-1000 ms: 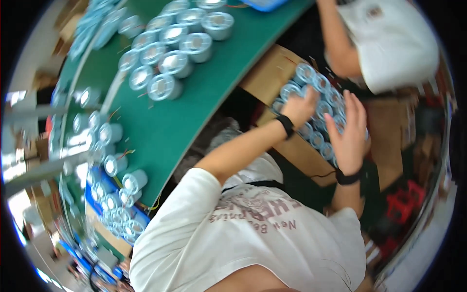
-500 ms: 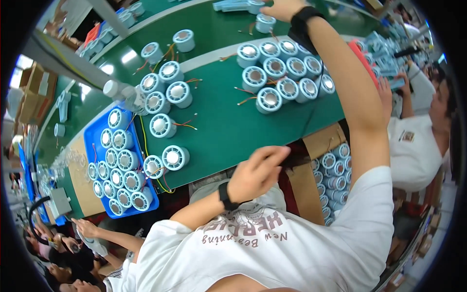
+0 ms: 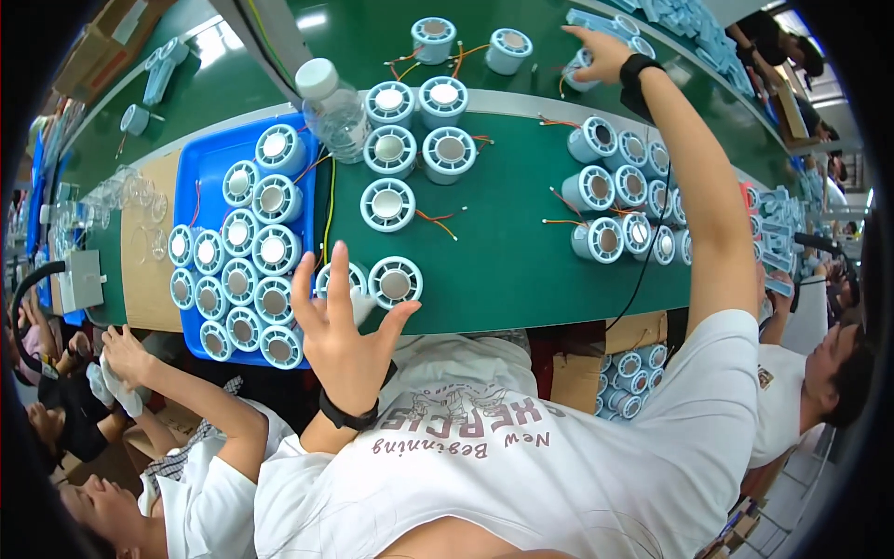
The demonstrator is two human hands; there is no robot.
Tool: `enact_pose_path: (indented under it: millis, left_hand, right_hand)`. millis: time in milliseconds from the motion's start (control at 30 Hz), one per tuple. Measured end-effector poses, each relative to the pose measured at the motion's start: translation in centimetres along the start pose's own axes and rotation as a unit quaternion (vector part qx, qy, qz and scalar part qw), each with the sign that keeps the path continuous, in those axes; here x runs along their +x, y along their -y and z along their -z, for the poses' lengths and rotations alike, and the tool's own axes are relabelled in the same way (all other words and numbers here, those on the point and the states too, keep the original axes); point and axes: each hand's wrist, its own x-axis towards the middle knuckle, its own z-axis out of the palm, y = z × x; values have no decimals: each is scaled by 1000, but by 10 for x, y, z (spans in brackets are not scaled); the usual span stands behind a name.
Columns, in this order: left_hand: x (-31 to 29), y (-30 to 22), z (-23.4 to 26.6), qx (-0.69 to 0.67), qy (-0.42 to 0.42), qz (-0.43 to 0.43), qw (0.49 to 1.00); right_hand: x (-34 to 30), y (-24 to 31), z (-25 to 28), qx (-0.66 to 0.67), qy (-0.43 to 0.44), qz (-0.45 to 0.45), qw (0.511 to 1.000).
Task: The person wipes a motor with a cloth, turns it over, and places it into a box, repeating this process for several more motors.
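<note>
A: The left hand [image 3: 345,349] is hovering at the lower middle of the frame, its grip standing wide apart, fingertips near the partly hidden cylinder [image 3: 358,278] at the desk's near edge. Whether they are touching it, nobody is telling from this angle!

B: And the neighbouring cylinder [image 3: 395,282] is standing upright just right of that. What about the other side?

A: Up at the upper right, the right hand [image 3: 605,58] is hanging over a light-blue cylinder [image 3: 579,73], index finger pointing outward. Is the grip closing on it? It can't be told; the hand is hiding the contact.

B: So how far along is everything looking?

A: Partway, by the look of it! At the left, the blue tray [image 3: 205,154] is already holding over a dozen cylinders. Outside it, five more are standing beside the clear bottle [image 3: 337,121], their wires [image 3: 438,219] trailing across the green desk [image 3: 521,205].

B: Plenty remaining outside the tray, then?

A: Plenty! A right-hand cluster [image 3: 596,186] is standing at the middle right, and below it a cardboard box [image 3: 574,382] is holding still more.
</note>
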Motion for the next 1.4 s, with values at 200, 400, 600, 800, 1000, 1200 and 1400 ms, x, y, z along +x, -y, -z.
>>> enact_pose_path:
  millis: [200, 400, 600, 800, 1000, 1200, 1400]
  left_hand:
    - [-2, 7, 1, 147, 57, -22, 987]
    - [11, 22, -4, 142, 66, -65, 985]
    - [15, 27, -10, 98, 114, -118, 982]
    - [7, 34, -18, 97, 73, -111, 986]
    - [-5, 30, -29, 138, -13, -65, 988]
    - [1, 33, -19, 104, 62, -94, 988]
    - [7, 36, -12, 83, 69, -131, 986]
  right_hand:
    - [17, 39, -29, -183, -11, 57, 981]
    - [16, 38, -30, -63, 3, 125, 990]
    - [15, 7, -32, -38, -14, 145, 989]
    - [-45, 65, 14, 10, -112, 225, 968]
    - [-215, 226, -12, 254, -54, 122, 958]
    - [-253, 279, -94, 116, -106, -39, 987]
    - [-250, 296, -113, 115, -121, -125, 978]
